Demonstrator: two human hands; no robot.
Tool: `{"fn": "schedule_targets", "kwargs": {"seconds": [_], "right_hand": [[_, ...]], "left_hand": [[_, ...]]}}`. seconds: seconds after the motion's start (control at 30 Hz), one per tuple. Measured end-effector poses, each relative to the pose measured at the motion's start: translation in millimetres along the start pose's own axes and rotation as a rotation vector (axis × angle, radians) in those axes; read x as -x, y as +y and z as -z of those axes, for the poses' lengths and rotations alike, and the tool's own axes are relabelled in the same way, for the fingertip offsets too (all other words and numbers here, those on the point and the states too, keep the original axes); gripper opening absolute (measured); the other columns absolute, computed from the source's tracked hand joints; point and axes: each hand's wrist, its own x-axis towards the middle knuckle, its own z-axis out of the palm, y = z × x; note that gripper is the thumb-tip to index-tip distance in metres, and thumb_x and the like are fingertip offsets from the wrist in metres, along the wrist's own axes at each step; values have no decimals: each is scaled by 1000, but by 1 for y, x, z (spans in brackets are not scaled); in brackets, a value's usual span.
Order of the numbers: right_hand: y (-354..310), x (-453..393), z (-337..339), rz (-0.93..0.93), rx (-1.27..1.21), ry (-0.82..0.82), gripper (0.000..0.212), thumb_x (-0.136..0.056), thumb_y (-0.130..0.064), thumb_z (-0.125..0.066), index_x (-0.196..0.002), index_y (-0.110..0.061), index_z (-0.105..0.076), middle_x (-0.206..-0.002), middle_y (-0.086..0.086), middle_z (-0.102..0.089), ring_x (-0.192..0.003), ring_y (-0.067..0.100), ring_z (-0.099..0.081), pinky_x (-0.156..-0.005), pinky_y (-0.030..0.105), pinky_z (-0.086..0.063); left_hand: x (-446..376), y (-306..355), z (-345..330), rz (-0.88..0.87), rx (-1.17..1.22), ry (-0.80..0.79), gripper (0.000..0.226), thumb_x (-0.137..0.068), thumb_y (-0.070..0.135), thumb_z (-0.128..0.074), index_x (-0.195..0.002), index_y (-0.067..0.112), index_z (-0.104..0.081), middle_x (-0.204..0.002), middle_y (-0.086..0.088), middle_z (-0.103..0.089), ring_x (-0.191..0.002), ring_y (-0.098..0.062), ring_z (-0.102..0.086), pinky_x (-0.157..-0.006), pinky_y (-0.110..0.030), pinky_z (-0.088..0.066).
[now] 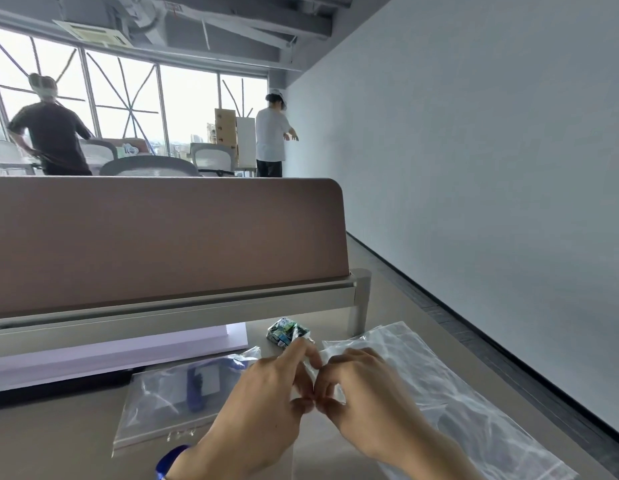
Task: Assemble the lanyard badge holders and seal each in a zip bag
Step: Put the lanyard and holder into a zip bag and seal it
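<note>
Head view: left hand [266, 403] and right hand [367, 400] meet fingertip to fingertip, pinching a clear zip bag [439, 386] at near centre. A sealed bag with blue lanyard [169, 400] lies left. The thin film could slip, leaving the seal partly open.

A clear zip bag [155, 407] holding a blue lanyard badge holder [200, 386] is laid flat on the surface; further clear bags [457, 393] are spread at right.
</note>
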Motion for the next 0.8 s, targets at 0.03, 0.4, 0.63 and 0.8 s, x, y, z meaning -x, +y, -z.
{"fn": "schedule_targets", "kwargs": {"seconds": [0.03, 0.4, 0.63, 0.8], "right_hand": [[3, -1, -1, 17, 6, 0, 8, -86, -30, -65, -89, -31, -73, -93, -15, -69, -87, 0, -45, -82, 5, -27], [7, -1, -1, 10, 42, -41, 9, -87, -36, -66, -92, -30, -69, -98, -14, -67, -96, 4, -49, -85, 7, -27], [8, -2, -10, 22, 174, -52, 23, -48, -28, -80, -59, -32, -60, -61, -18, -55, -67, -1, -50, -73, 9, -34], [7, -4, -7, 4, 114, -113, 9, -69, -34, -76, -74, -31, -68, -75, -14, -64, -79, 3, -54, -76, 8, -35]], "left_hand": [[-1, -1, 1, -1, 3, 1, 55, -79, 13, -74, -91, 52, -38, -83, 32, -66, -87, 11, -55, -70, -4, -39], [-3, -5, 5, 44, -33, 27, 33, -75, 21, -74, -84, 37, -46, -86, 26, -63, -86, -1, -56, -75, -21, -47], [1, -1, 7, 73, -84, -16, 9, -75, 36, -73, -83, 37, -68, -77, 24, -68, -82, 8, -57, -67, -6, -40], [1, 4, 12, 52, -207, -46, 10, -86, 31, -65, -91, 38, -70, -93, 18, -67, -89, 2, -59, -58, -10, -35]]}}
